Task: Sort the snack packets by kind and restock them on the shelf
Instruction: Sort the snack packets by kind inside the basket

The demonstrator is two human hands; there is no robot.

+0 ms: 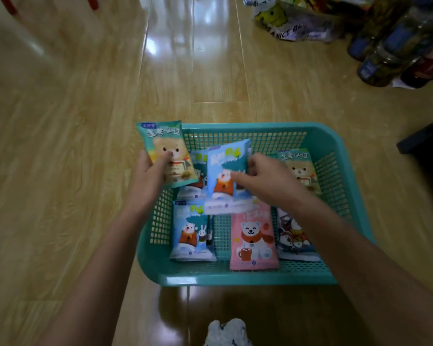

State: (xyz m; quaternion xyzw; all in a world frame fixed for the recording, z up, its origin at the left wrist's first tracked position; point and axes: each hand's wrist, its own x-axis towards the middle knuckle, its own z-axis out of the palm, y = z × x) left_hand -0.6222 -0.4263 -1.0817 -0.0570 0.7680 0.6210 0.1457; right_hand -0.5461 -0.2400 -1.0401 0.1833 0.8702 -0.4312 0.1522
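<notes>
Over the far left corner of the teal basket [235, 279], a green bear packet [165, 146] is held up by the left hand [149, 178]. It is pinched between the thumb on its face and the fingers behind, seemingly kept apart as one kind. Mid-basket, a blue packet [223, 181] is tilted up by the right hand [268, 178], fingers curled at its right edge, though blurred. A matching green packet [301, 171] lies at the far right and a pink packet [254, 238] near. No shelf is seen.
</notes>
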